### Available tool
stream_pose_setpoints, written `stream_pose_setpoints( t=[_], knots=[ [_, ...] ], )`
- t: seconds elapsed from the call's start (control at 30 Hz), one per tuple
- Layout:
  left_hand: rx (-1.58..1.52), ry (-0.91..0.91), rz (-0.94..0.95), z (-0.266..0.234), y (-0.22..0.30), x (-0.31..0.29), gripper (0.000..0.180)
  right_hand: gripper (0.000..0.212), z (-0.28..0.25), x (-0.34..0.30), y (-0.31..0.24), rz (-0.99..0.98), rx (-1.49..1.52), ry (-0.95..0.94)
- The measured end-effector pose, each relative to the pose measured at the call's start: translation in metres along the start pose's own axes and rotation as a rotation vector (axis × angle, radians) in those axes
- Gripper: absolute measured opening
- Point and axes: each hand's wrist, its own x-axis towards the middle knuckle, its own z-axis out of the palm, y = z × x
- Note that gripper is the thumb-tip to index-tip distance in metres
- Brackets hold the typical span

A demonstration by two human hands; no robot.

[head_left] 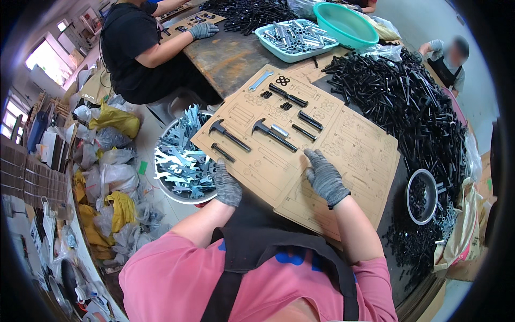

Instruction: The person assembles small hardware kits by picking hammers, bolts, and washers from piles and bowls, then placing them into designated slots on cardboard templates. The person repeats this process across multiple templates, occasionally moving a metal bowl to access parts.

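A brown cardboard sheet (pixel 252 167) printed with part outlines lies tilted in front of me, its left corner reaching over a basin. Its near left edge is held by my left hand (pixel 228 185), in a grey glove, with some fingers hidden. My right hand (pixel 325 180), also gloved, rests on the cardboard with thumb and fingers apart. On the sheet are two black T-shaped bars (pixel 230 135), a silver tube (pixel 279 130), an open-end wrench (pixel 261 80), black rings (pixel 282 80), and several black rods and bolts (pixel 304 132).
A basin of wrenches (pixel 185 161) stands at the left. Heaped black bolts (pixel 397 102) cover the right side, beside a metal bowl (pixel 421 197) of small black parts. Farther back are a tray of silver tubes (pixel 295 40), a green basin (pixel 346 26) and a co-worker's gloved hand (pixel 204 30).
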Motion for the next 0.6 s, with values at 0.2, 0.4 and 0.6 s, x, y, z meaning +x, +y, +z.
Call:
stream_pose_setpoints(
  t=[0.2, 0.4, 0.6],
  knots=[
    [-0.079, 0.054, 0.006, 0.009, 0.018, 0.029, 0.044, 0.046, -0.008, 0.014, -0.010, -0.099, 0.184, 0.031],
    [0.026, 0.142, 0.016, 0.017, 0.059, 0.066, 0.040, 0.044, -0.025, 0.004, -0.012, -0.091, 0.332, 0.056],
    [0.140, 0.128, 0.122, 0.000, 0.095, 0.135, 0.040, 0.041, -0.030, -0.032, 0.015, 0.076, 0.533, 0.057]
  ],
)
